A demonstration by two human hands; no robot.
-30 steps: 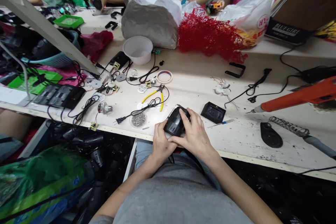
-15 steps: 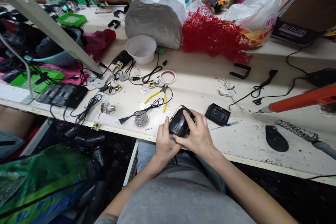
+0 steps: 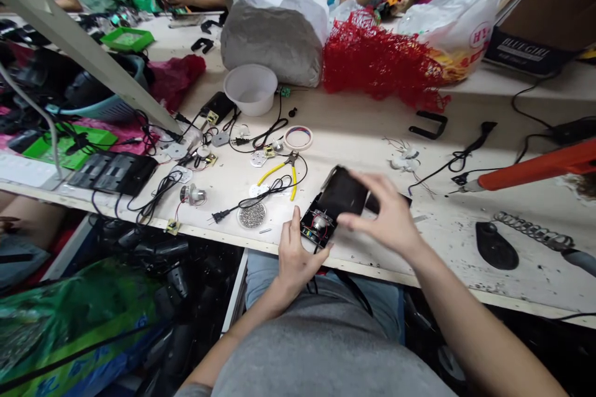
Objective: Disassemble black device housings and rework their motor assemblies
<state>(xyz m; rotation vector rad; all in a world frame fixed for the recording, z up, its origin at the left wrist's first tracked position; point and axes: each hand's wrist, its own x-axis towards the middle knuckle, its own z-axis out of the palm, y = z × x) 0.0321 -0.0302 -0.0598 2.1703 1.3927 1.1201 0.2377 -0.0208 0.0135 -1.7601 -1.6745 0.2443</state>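
Note:
At the bench's front edge, my left hand (image 3: 298, 257) grips an opened black plastic housing (image 3: 307, 234) by its near side. A round metallic part (image 3: 320, 223) and thin coloured wires show inside it. My right hand (image 3: 391, 214) holds a black plastic cover (image 3: 343, 191) between thumb and fingers, tilted above the housing's far right side. Behind that hand, a black tray-like part (image 3: 404, 200) on the bench is mostly hidden. Left of the housing are yellow-handled pliers (image 3: 291, 177), a dish of small metal screws (image 3: 252, 216) and a black power cord (image 3: 239, 203).
A white bowl (image 3: 251, 90) and a tape roll (image 3: 298, 138) stand farther back. To the right are an orange electric screwdriver (image 3: 535, 172), a coiled spring (image 3: 531, 231) and a flat black part (image 3: 496, 245). Red mesh (image 3: 372, 62) lies behind. Co-workers sit across the bench.
The black cover has come away from the housing, showing its inside. My right hand has moved up and right with the cover, while my left hand stays at the housing.

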